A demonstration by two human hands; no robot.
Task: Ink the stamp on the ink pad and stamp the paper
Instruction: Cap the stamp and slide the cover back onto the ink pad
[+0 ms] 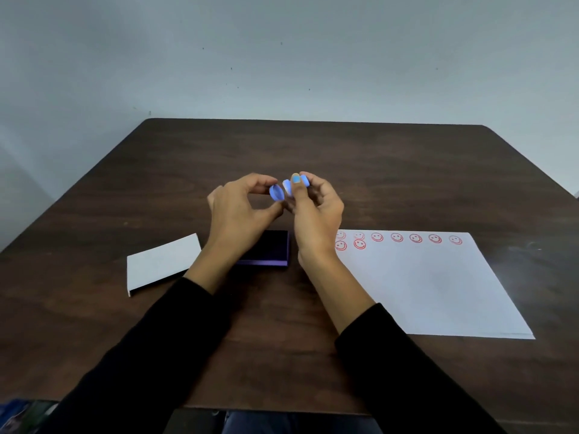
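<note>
Above the middle of the table, my left hand (239,208) pinches a small blue cap (276,192) between thumb and fingers. My right hand (313,211) grips the small blue and white stamp (296,184), held just to the right of the cap, the two pieces a little apart. Below my hands lies the dark purple ink pad (269,250), open on the table and partly hidden by my left wrist. A white paper (423,286) lies to the right, with several red smiley stamp marks (397,238) along its far edge.
A white cardboard lid or sleeve (161,264) lies left of the ink pad. The dark wooden table (313,145) ends at a grey wall behind. Something blue (15,415) shows below the table's near left corner.
</note>
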